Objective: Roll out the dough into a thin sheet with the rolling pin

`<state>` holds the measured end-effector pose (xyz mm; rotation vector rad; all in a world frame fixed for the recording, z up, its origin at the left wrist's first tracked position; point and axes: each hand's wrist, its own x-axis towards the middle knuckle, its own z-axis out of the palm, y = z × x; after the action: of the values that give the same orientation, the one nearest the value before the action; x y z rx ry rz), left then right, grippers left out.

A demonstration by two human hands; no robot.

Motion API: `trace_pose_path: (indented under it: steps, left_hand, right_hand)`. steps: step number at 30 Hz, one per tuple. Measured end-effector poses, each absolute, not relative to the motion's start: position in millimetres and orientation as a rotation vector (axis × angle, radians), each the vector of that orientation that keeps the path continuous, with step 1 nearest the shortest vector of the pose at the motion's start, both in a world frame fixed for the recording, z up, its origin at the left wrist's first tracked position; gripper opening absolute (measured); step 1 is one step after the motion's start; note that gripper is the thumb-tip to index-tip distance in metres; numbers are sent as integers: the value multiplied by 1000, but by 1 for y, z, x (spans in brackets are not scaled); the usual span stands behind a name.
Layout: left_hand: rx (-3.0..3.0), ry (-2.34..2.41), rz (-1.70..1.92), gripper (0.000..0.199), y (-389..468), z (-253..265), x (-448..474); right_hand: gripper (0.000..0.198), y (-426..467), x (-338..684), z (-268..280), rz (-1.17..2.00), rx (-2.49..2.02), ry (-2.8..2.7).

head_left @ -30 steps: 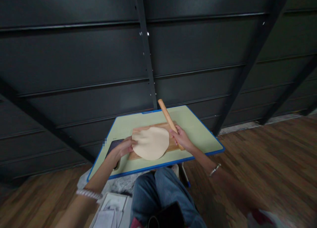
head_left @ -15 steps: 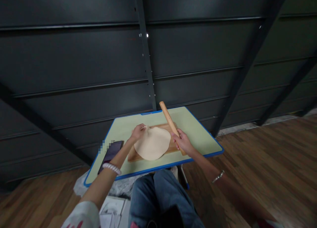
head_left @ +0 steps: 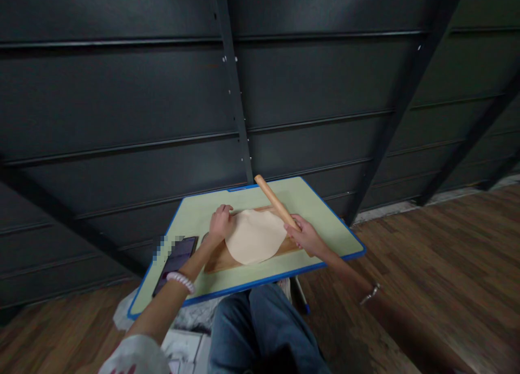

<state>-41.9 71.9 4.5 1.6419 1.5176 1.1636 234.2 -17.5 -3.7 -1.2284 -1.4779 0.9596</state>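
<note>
A thin, pale sheet of dough point(head_left: 254, 238) lies spread over a wooden cutting board point(head_left: 217, 259), roughly round with a slightly pointed upper left edge. My left hand point(head_left: 220, 222) rests at the dough's left edge, over the board, its fingers loosely stretched and holding nothing that I can see. On the other side, my right hand point(head_left: 304, 236) is closed around the lower part of a wooden rolling pin point(head_left: 274, 200). The pin slants up and to the left, over the right part of the board and the dough's right edge.
The board sits on a small pale green folding table point(head_left: 312, 206) with a blue rim. A dark phone or tablet point(head_left: 177, 259) lies on its left side. Behind stands a dark panelled wall point(head_left: 162, 97). My knees in jeans point(head_left: 255, 314) are under the near edge.
My left hand has let go of the dough's upper left edge, which it was pinching, and its fingers have loosened. The dough has spread flatter there. My right hand still holds the rolling pin.
</note>
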Motion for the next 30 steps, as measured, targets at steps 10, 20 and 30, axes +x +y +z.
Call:
trace_pose_path:
  steps: [10, 20, 30]
  left_hand:
    - [1818, 1233, 1057, 32, -21, -20, -35]
    - [2141, 1284, 1028, 43, -40, 8, -20]
    - [2560, 1684, 209, 70, 11, -8, -12]
  right_hand:
    - [32, -26, 213, 9, 31, -1544, -2353]
    - [30, -28, 194, 13, -317, -1445, -2502]
    - [54, 1, 193, -9, -363, -1420, -2310]
